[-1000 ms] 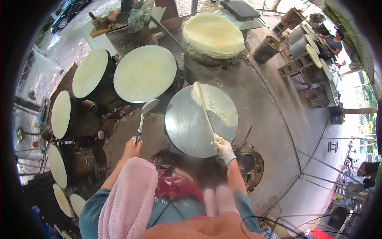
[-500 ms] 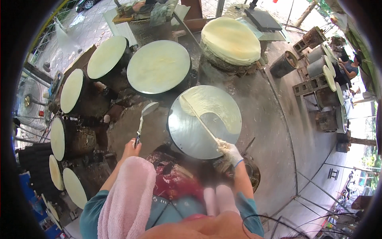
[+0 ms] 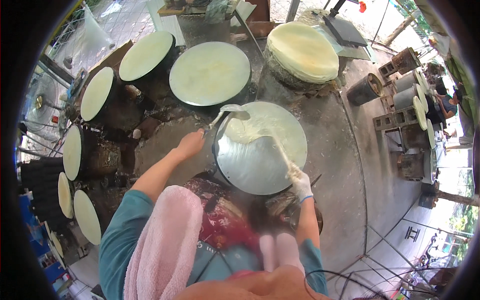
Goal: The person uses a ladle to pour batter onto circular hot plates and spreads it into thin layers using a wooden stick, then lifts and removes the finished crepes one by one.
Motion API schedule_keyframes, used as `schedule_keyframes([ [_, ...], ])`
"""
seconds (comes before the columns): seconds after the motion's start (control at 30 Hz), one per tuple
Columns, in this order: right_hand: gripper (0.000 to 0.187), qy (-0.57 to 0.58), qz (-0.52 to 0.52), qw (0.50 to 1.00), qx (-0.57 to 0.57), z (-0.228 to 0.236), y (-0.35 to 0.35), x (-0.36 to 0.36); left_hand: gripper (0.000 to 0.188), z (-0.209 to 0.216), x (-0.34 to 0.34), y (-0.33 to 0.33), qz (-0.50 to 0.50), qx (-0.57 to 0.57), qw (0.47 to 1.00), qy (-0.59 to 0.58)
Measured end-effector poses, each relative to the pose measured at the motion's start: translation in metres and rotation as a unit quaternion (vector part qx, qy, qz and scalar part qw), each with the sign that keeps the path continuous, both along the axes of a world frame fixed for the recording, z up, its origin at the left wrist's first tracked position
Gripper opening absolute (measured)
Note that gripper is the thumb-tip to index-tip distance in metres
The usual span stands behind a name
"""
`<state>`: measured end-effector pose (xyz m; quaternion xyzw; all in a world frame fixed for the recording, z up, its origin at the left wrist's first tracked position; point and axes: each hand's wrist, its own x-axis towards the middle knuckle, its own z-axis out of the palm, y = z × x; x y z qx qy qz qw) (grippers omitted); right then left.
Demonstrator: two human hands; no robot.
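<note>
A round metal griddle [image 3: 250, 170] lies in front of me, its far half and right side coated with pale batter [image 3: 290, 127]; the near part shows bare shiny metal. My left hand [image 3: 191, 144] is closed round the handle of a batter-smeared ladle [image 3: 233, 107], whose bowl is over the griddle's far left rim. In a white glove, my right hand [image 3: 300, 184] grips a long batter-coated spreader [image 3: 281, 149] at the griddle's right side. The spreader reaches into the batter; its far end blends with the batter and is hard to make out.
Beyond the griddle stands another batter-covered round griddle [image 3: 210, 74], beside a thick stack of pale round sheets [image 3: 303, 51]. Several more coated griddles [image 3: 146, 56] curve along the left. A pink towel [image 3: 167, 240] hangs before me. Far right, a person [image 3: 448, 106] is near drums and cinder blocks [image 3: 395, 119].
My left hand has moved forward and right, bringing the ladle over the griddle's rim. The spreader has swung, and batter now covers the far half more widely.
</note>
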<state>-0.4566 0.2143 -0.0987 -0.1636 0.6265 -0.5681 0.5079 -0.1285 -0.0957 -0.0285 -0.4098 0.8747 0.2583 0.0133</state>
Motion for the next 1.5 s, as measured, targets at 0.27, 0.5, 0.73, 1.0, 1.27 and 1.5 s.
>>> schedule_keyframes([
  [0.27,0.036,0.001,0.217,0.965,0.146,0.034,-0.024,0.039,0.012,0.02,0.052,0.037,-0.104,-0.029,0.986,-0.127],
  [0.5,0.051,-0.094,-0.007,0.994,0.06,0.049,0.074,0.126,0.019,0.035,0.101,0.106,-0.131,0.122,0.964,-0.197],
  [0.73,0.012,-0.249,-0.164,0.954,0.04,0.05,-0.046,0.253,0.015,0.067,0.11,0.06,-0.141,0.217,0.964,0.064],
  [1.0,0.014,-0.041,-0.291,0.946,0.136,-0.014,-0.196,0.328,0.013,0.059,0.197,-0.003,0.043,0.224,0.936,0.27],
  [1.27,0.019,-0.086,-0.474,0.86,0.168,0.015,-0.11,0.32,0.005,0.004,0.318,-0.003,0.192,0.2,0.923,0.268],
  [1.5,0.032,0.314,-0.25,0.879,0.257,-0.032,-0.079,0.323,0.005,0.033,0.31,0.014,0.3,0.292,0.846,0.33],
])
